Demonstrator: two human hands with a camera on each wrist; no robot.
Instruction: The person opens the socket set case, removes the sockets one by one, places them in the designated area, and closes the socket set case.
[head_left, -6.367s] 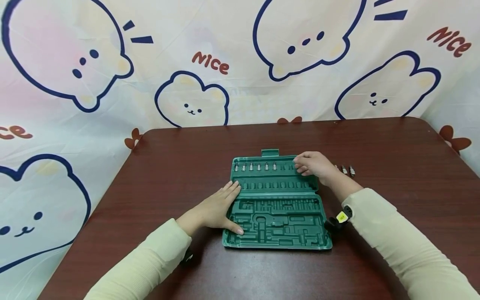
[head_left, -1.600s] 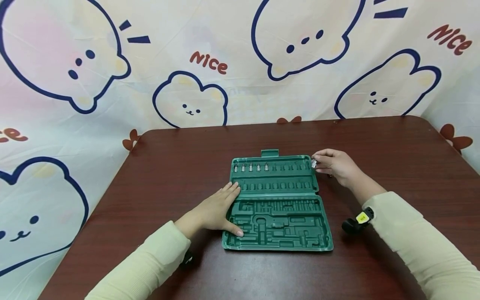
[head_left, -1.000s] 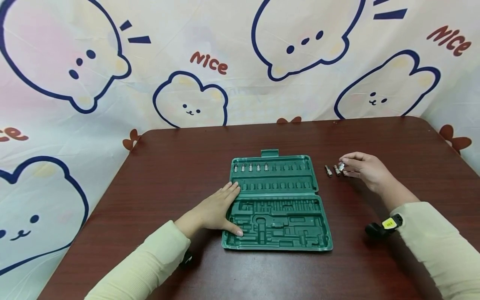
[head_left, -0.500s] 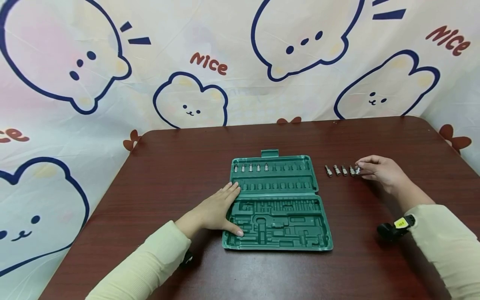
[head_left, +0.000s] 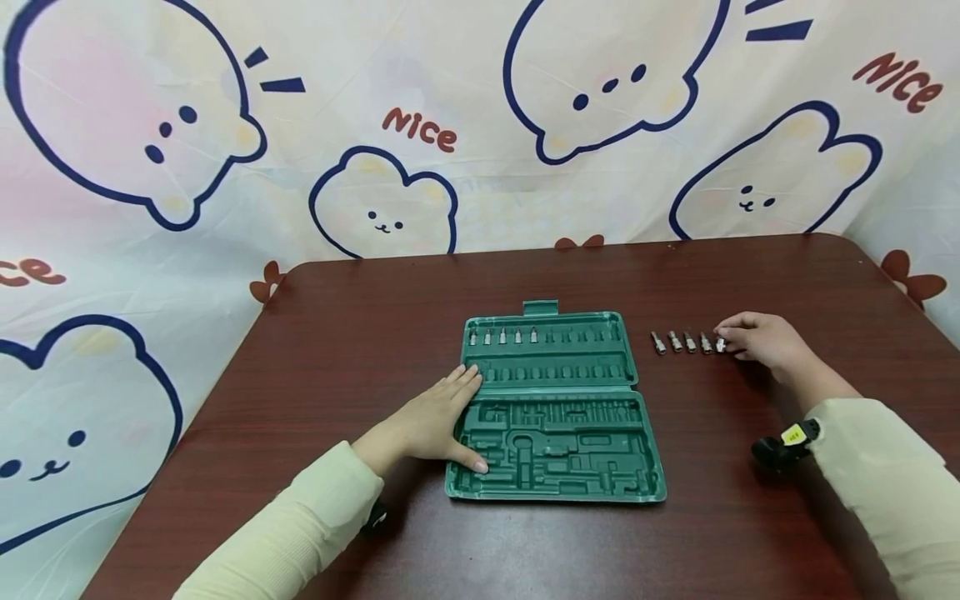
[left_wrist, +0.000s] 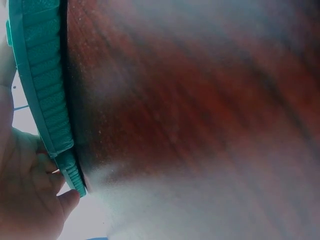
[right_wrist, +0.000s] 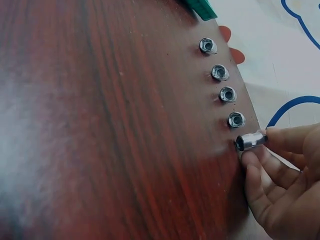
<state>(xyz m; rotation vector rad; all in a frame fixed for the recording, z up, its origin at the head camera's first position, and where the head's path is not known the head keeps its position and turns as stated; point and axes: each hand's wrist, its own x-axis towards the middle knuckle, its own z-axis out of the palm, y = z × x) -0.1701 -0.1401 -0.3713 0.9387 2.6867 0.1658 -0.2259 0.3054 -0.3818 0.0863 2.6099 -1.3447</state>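
An opened green plastic tool case [head_left: 555,492] lies on the table, its moulded slots facing up. My left hand [head_left: 431,417] rests with straight, spread fingers on the case's left edge, and the left wrist view shows the palm beside the green case wall [left_wrist: 47,95]. Several small metal bit sockets [head_left: 517,336] stay in the far row's left slots. Right of the case, more bit sockets [head_left: 690,342] lie in a row. At its right end my right hand [head_left: 768,342] pinches a shiny bit socket [right_wrist: 251,141] between thumb and finger, close over the tabletop.
The case's latch tab [head_left: 540,307] points to the far side. Dark red-brown wood grain covers the table [head_left: 360,325], whose far edge meets a cartoon-print cloth [head_left: 495,200]. A black wrist camera [head_left: 780,450] hangs under my right sleeve.
One more bit socket has left the case's far row. My right hand has carried it rightward from the case to the end of the loose row. My left hand has stayed put.
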